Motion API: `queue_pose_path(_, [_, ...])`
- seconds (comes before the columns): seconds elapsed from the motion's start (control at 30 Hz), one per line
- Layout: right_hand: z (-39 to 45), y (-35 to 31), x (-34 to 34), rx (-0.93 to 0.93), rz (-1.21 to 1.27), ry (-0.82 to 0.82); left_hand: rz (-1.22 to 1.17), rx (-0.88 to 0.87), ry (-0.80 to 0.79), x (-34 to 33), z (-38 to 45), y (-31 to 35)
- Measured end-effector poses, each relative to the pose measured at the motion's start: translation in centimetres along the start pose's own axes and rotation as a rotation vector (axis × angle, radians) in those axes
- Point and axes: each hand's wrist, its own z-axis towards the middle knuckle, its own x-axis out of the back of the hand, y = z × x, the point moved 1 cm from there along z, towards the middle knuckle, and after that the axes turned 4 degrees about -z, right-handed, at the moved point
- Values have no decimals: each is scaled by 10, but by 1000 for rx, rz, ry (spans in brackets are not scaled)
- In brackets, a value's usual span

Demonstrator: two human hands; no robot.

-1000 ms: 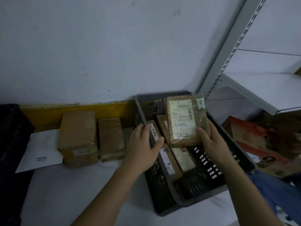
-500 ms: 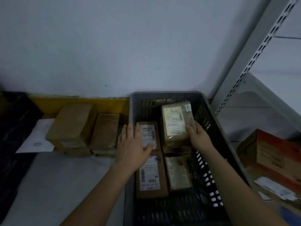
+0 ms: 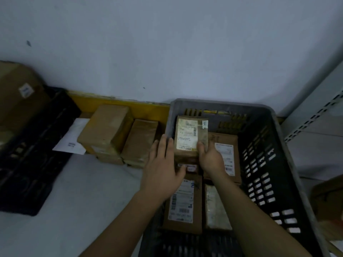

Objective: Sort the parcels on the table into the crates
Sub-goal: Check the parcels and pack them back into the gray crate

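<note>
A dark grey slotted crate [image 3: 278, 138] stands at the right of the white table [image 3: 74, 201]. Inside it lie several brown parcels with white labels. My right hand [image 3: 210, 157] grips a taped brown parcel [image 3: 189, 136] by its lower right corner, at the crate's far left. My left hand [image 3: 163, 167] lies flat over the crate's left wall, fingers against that parcel's left side and thumb on a small parcel [image 3: 189, 166] beneath. Two plain brown boxes [image 3: 105, 130] [image 3: 140, 143] stand on the table left of the crate.
A black crate [image 3: 27, 154] sits at the table's left edge with a large cardboard box [image 3: 16, 97] behind it. A white envelope [image 3: 74, 138] lies next to the boxes. A yellow strip runs along the wall. Metal shelving [image 3: 315, 117] rises at the right.
The taped parcel has moved from above the crate down and left into its far left corner. My left hand has followed it along the crate's left wall.
</note>
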Motion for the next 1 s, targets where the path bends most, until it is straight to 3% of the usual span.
queue_pose_path(0.27, [3, 7, -4, 59, -217, -5, -8, 9, -22, 0, 0, 1])
queue_pose_path(0.47, [1, 4, -8, 219, -424, 45, 17, 8, -29, -1, 0, 1])
queue_pose_path(0.67, [-1, -8, 15, 219, -657, 21, -9, 9, -24, 2, 1, -1])
queue_pose_path(0.87, [-26, -26, 31, 276, -594, 127, -227, 44, -20, 13, -3, -15])
queue_pose_path(1.0, [-48, -50, 32, 349, -531, 223, -214, 118, 15, 20, -11, -48])
